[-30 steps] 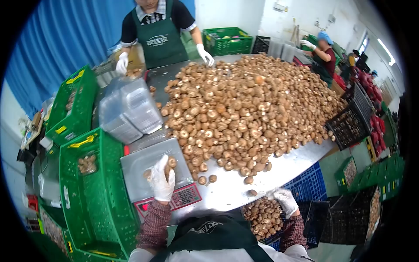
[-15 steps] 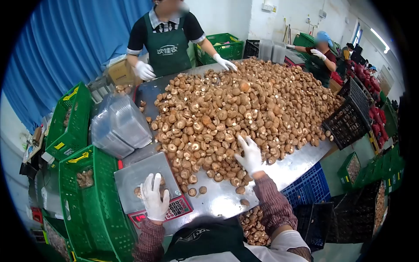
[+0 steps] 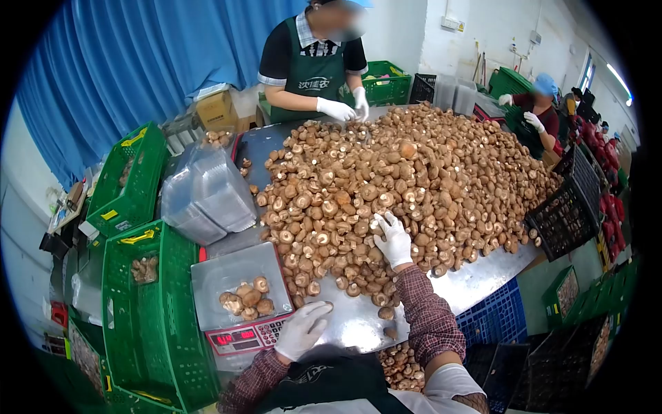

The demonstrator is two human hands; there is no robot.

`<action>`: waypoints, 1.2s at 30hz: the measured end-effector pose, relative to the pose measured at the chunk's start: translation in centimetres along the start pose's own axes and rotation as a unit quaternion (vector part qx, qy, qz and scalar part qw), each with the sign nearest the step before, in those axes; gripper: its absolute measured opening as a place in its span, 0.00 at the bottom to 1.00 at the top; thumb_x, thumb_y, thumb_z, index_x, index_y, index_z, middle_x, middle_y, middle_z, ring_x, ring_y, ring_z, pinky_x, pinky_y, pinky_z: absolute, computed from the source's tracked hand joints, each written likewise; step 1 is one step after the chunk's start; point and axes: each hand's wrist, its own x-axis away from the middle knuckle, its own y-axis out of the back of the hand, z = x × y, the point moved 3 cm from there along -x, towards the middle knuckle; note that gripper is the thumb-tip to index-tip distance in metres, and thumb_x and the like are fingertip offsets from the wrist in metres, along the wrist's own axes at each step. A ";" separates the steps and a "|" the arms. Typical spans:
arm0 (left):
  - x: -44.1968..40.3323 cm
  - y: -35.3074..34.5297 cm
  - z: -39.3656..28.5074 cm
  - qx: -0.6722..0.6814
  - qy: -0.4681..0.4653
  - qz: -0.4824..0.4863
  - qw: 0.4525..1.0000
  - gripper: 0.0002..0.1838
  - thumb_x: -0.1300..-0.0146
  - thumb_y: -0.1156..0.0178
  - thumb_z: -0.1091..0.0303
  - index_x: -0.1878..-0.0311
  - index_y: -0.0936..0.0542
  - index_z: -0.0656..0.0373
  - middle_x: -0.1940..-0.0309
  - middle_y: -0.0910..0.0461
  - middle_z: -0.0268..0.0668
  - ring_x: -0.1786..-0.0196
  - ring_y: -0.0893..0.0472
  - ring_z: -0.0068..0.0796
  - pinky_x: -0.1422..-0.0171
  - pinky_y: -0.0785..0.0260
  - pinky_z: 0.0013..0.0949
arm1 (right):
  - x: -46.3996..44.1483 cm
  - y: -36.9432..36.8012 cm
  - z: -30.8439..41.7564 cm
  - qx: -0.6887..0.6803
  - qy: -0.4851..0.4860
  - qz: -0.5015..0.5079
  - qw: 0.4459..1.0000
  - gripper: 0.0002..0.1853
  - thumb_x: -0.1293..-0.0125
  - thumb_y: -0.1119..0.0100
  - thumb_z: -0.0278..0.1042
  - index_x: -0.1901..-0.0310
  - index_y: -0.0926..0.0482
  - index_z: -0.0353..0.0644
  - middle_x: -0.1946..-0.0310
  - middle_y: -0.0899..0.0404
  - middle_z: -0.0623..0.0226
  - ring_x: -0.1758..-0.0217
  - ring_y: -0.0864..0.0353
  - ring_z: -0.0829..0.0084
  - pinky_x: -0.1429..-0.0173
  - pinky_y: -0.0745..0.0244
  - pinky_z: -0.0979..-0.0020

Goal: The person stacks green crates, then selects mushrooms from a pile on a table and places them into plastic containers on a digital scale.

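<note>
My left hand (image 3: 303, 331), in a white glove, is low over the bare metal in front of the scale, its fingers curled around a mushroom (image 3: 328, 306) that shows only partly at the fingertips. My right hand (image 3: 394, 243), gloved too, rests with spread fingers on the near side of a large heap of brown mushrooms (image 3: 345, 186). Several mushrooms (image 3: 246, 299) lie on the clear tray of the digital scale (image 3: 234, 265), whose red display is lit.
Stacked clear plastic boxes (image 3: 207, 196) stand behind the scale. Green crates (image 3: 155, 310) line the left side. A black crate (image 3: 565, 217) tips onto the heap at right. Across the metal table (image 3: 358, 328), a co-worker (image 3: 314, 69) has both gloved hands by the mushrooms.
My left hand has moved from over the scale tray to the right and nearer me, uncovering the mushrooms there. My right hand stays on the heap. The co-worker's hands have come together.
</note>
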 end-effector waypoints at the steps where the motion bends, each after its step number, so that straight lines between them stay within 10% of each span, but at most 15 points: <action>1: 0.0 -0.7 0.2 0.013 0.003 0.027 1.000 0.17 0.35 0.43 0.66 0.44 0.22 0.56 0.47 0.22 0.43 0.46 0.22 0.44 0.42 0.27 0.38 | -0.1 -0.3 -0.1 0.000 0.002 0.001 1.000 0.30 0.45 0.34 0.37 0.37 0.26 0.53 0.40 0.27 0.61 0.48 0.22 0.61 0.52 0.21 0.66; 5: -0.5 -2.9 1.3 0.040 0.009 0.094 0.995 0.18 0.36 0.40 0.67 0.42 0.22 0.56 0.47 0.22 0.43 0.44 0.22 0.41 0.39 0.30 0.35 | -0.1 -0.6 -0.4 -0.194 -0.095 -0.046 0.975 0.23 0.44 0.34 0.32 0.45 0.20 0.42 0.51 0.21 0.60 0.54 0.21 0.64 0.51 0.24 0.71; 8: -1.0 -3.5 1.8 0.068 0.060 0.136 0.987 0.19 0.35 0.40 0.68 0.41 0.23 0.55 0.48 0.22 0.40 0.46 0.21 0.36 0.40 0.28 0.32 | 0.1 -1.0 -0.5 -0.484 -0.208 -0.023 0.850 0.22 0.44 0.35 0.25 0.45 0.20 0.36 0.56 0.24 0.72 0.61 0.30 0.80 0.53 0.29 0.78; 17: -0.7 -6.9 4.7 0.299 0.151 0.173 0.927 0.19 0.34 0.43 0.77 0.39 0.26 0.64 0.45 0.23 0.38 0.45 0.21 0.26 0.39 0.29 0.27 | 10.2 10.2 1.3 -0.456 -0.224 0.181 0.842 0.24 0.42 0.36 0.27 0.42 0.22 0.38 0.52 0.19 0.64 0.48 0.22 0.74 0.41 0.28 0.74; 19: -0.2 -8.9 5.0 0.311 0.141 0.189 0.921 0.19 0.33 0.44 0.78 0.39 0.27 0.65 0.43 0.23 0.39 0.44 0.22 0.25 0.38 0.30 0.26 | 16.8 12.0 -1.2 -0.465 -0.368 0.327 0.736 0.27 0.43 0.33 0.32 0.40 0.23 0.39 0.49 0.18 0.61 0.48 0.20 0.70 0.40 0.27 0.71; 23: 0.3 -12.1 4.0 0.374 0.152 0.280 0.871 0.20 0.33 0.43 0.76 0.37 0.28 0.63 0.42 0.23 0.40 0.41 0.24 0.26 0.36 0.32 0.28 | 25.9 16.2 -3.6 -0.121 -0.262 0.504 0.814 0.40 0.49 0.26 0.39 0.33 0.31 0.43 0.47 0.19 0.57 0.49 0.17 0.64 0.42 0.24 0.70; 27: 0.1 -13.1 1.4 0.395 0.160 0.342 0.838 0.20 0.30 0.45 0.74 0.36 0.29 0.61 0.41 0.24 0.40 0.37 0.26 0.27 0.34 0.34 0.29 | 25.9 16.9 -1.8 -0.279 -0.339 0.277 0.855 0.35 0.46 0.31 0.40 0.34 0.29 0.44 0.45 0.21 0.49 0.43 0.20 0.60 0.40 0.26 0.67; 29: -0.2 -12.7 -0.2 0.500 0.292 0.343 0.739 0.19 0.27 0.48 0.66 0.35 0.30 0.58 0.41 0.24 0.41 0.36 0.27 0.28 0.34 0.34 0.31 | 21.7 15.8 2.0 -0.280 -0.202 0.129 0.930 0.35 0.45 0.31 0.39 0.34 0.29 0.46 0.48 0.21 0.53 0.45 0.20 0.61 0.40 0.26 0.66; 31: -1.0 -10.6 -1.4 0.514 0.289 0.310 0.745 0.22 0.25 0.52 0.56 0.34 0.31 0.55 0.44 0.23 0.41 0.41 0.23 0.30 0.36 0.31 0.35 | 16.6 15.0 8.0 -0.332 -0.185 0.129 0.916 0.39 0.46 0.30 0.41 0.31 0.33 0.51 0.51 0.22 0.57 0.49 0.20 0.63 0.42 0.26 0.65; 33: -1.4 -9.4 -1.4 0.679 0.335 0.285 0.588 0.29 0.25 0.58 0.50 0.29 0.38 0.57 0.48 0.23 0.38 0.45 0.21 0.30 0.41 0.26 0.33 | 13.1 14.4 12.5 -0.130 -0.068 0.251 0.957 0.42 0.47 0.28 0.40 0.30 0.35 0.44 0.45 0.25 0.60 0.49 0.22 0.70 0.45 0.25 0.68; 36: -1.0 -7.4 0.5 0.677 0.373 0.167 0.612 0.28 0.28 0.52 0.52 0.31 0.35 0.55 0.49 0.21 0.38 0.49 0.20 0.31 0.49 0.25 0.34 | 12.3 10.8 13.4 -0.350 -0.060 0.166 0.920 0.37 0.46 0.36 0.34 0.32 0.34 0.41 0.50 0.25 0.64 0.51 0.23 0.72 0.44 0.27 0.68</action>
